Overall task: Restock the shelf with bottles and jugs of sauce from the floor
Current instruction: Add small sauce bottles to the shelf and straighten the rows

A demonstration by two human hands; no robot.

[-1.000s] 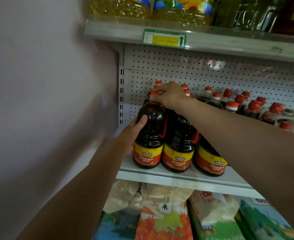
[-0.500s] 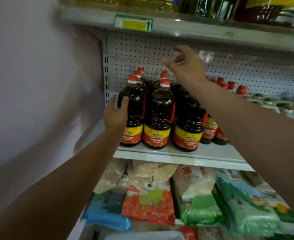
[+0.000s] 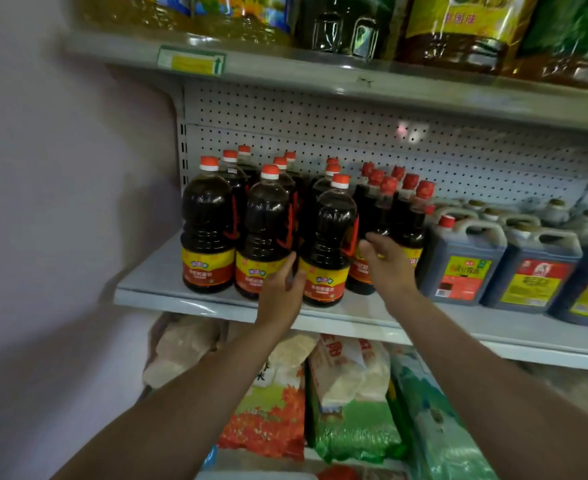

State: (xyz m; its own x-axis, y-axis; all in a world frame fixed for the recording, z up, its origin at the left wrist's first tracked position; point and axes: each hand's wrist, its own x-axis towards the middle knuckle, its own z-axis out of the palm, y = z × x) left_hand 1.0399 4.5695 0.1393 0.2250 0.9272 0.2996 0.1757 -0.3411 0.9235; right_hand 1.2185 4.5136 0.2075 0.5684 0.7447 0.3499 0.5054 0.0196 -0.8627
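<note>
While both arms reach up from the near edge of the view, the left hand (image 3: 280,289) lies with straight fingers in the gap between the middle front bottle (image 3: 266,233) and the right front bottle (image 3: 330,244), touching them without gripping either. The right hand (image 3: 386,261) hangs just to the right of that right front bottle with its fingers loosely curled and nothing in them. Three dark sauce bottles with red caps and yellow-and-red labels stand upright in a row at the front of the middle shelf (image 3: 188,304), the left front bottle (image 3: 207,226) nearest the wall, and more of the same kind stand behind them, further in. To their right stands a cluster of slimmer dark bottles (image 3: 403,209) with red caps, and further right a row of dark jugs (image 3: 462,261) with handles and coloured labels. Behind everything runs a pegboard back panel (image 3: 320,123). On the upper shelf (image 3: 320,72) sit big oil containers (image 3: 240,12), and a green-and-yellow price tag (image 3: 191,61) is fixed to its front edge. Below the middle shelf lie bags of rice (image 3: 351,403) in bright wrappers.
</note>
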